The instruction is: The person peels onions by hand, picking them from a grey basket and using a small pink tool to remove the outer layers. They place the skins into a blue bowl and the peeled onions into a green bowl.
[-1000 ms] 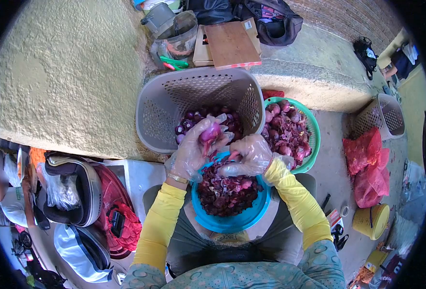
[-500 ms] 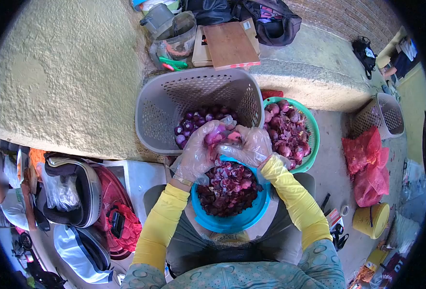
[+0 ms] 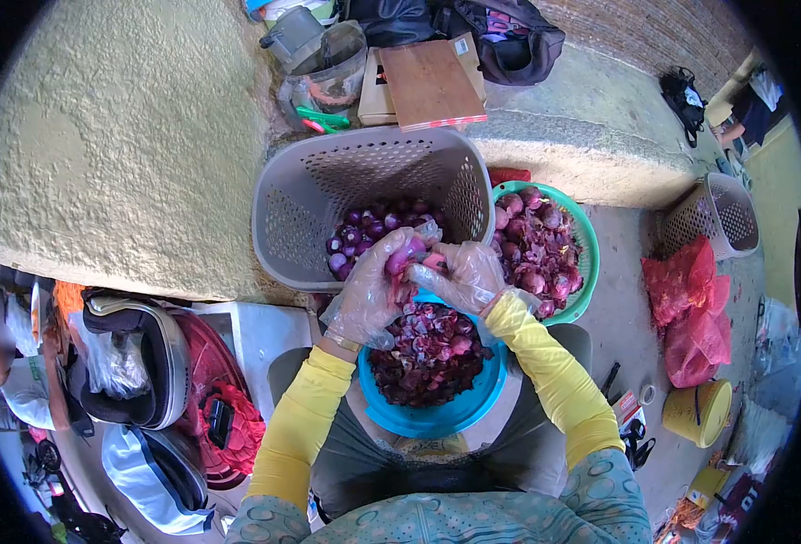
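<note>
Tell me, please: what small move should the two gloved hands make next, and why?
Probably the clear-plastic-gloved right hand should pull the reddish papery skin from the shiny purple onion: that skin hangs under the onion in the clear-plastic-gloved left hand, and the round blue plastic basin below holds similar peelings.

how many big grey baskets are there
2. The near basket, with onions inside, stands beyond the blue tub; the far basket is at right, beside the red sacks. Clutter at the edges may hide others.
</note>
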The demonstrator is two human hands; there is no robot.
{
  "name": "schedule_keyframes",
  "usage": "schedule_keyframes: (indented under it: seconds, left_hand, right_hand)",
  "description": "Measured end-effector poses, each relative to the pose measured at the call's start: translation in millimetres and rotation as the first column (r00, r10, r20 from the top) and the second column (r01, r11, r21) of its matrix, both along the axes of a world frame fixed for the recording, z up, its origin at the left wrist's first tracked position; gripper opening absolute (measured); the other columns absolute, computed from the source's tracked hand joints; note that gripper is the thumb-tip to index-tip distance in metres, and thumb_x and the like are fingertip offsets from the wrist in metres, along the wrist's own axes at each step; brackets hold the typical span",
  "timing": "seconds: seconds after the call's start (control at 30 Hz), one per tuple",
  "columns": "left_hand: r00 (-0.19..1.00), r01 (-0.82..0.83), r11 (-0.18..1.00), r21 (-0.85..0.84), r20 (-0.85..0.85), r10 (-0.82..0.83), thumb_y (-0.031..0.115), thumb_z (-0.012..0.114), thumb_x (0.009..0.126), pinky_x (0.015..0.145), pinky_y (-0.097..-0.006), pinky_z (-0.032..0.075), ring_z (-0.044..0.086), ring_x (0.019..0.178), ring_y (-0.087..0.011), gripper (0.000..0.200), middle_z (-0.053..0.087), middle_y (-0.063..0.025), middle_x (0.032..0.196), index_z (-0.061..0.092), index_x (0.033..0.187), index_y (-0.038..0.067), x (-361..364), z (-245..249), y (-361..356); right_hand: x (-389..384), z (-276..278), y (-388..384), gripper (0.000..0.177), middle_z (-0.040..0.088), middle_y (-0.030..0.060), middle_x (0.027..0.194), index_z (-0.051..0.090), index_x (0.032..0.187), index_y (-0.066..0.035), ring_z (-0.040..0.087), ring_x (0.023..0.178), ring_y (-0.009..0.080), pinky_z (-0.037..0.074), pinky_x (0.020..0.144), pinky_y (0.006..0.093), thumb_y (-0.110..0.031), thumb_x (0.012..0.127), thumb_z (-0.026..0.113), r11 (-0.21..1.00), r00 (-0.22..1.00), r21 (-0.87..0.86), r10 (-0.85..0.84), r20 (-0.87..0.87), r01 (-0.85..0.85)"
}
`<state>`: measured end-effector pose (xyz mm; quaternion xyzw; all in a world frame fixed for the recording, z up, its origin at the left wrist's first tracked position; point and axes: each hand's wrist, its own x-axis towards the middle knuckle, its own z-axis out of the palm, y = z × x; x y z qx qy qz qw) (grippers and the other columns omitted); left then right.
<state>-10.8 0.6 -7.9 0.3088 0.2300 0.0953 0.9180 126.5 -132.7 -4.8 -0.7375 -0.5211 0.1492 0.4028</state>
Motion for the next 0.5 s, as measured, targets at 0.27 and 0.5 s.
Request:
schedule_keyframes:
  seconds: [0.27,0.5]
  left_hand:
    - [0.998,0.056,0.998,-0.029,0.039,-0.055,0.034,0.056,0.104,0.088,-0.0288,0.057,0.067,0.112,-0.0184,0.046,0.064,-0.0125,0.137,0.057,0.138,0.002,0.7,-1.0,3.8]
    - [0.990,-0.052,0.993,-0.102,0.128,0.065,0.028,0.059,0.104,0.110,-0.0455,0.051,0.062,0.123,-0.0334,0.041,0.060,-0.0186,0.136,0.054,0.134,0.000,3.2,4.2,6.2]
  right_hand:
    - [-0.9,7.1,-2.4,0.038,0.069,0.0144,0.067,0.075,0.081,-0.008,0.069,0.063,0.0362,0.053,0.058,0.0443,-0.046,0.089,0.075,0.997,0.993,0.008,0.070,0.100,-0.072]
    - [1.2,15.4,-6.0,0.051,0.069,0.0167,0.070,0.076,0.081,-0.012,0.070,0.068,0.0384,0.056,0.064,0.0483,-0.062,0.088,0.068,0.908,0.905,-0.210,0.396,0.156,-0.361]
